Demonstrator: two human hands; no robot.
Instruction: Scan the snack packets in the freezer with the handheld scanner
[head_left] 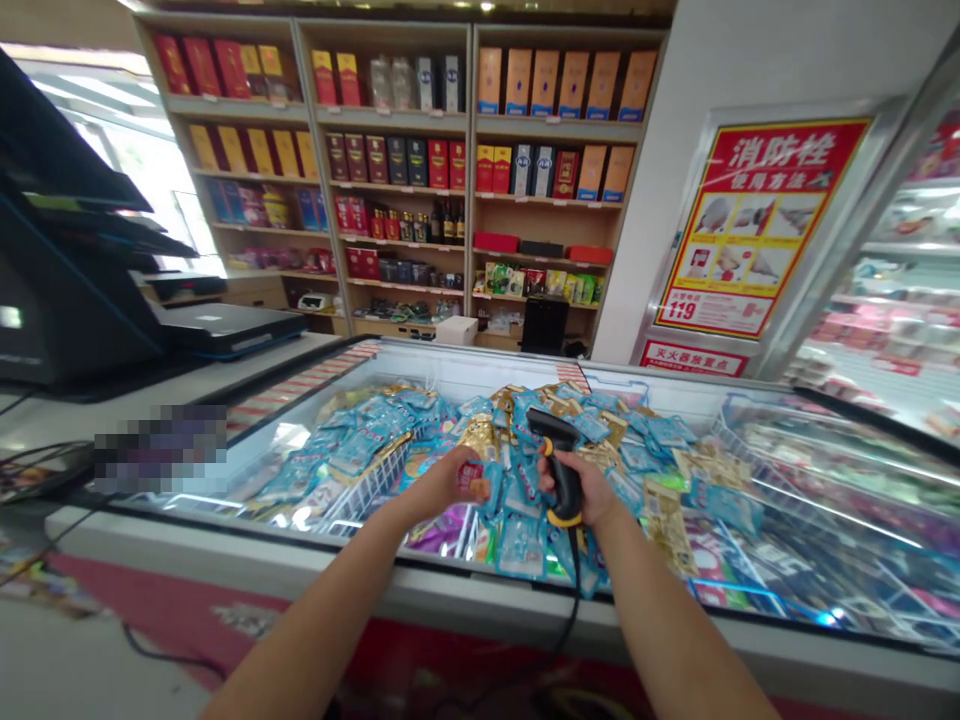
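Note:
My left hand (442, 485) is closed around a small blue and red ice-cream packet (480, 482), held over the glass lid of a chest freezer (360, 575). My right hand (589, 490) grips a black barcode scanner (559, 455) with a yellow band, its head turned toward the packet. The scanner's black cable (574, 600) hangs down over the freezer's front edge. Under the lid lie several blue and gold packets (375, 440) in wire baskets.
A checkout terminal (67, 290) stands on the counter at left. Wooden shelves (465, 180) with boxed bottles fill the back wall. A red fire-hydrant poster (757, 225) hangs at right, beside a refrigerated display case (892, 290).

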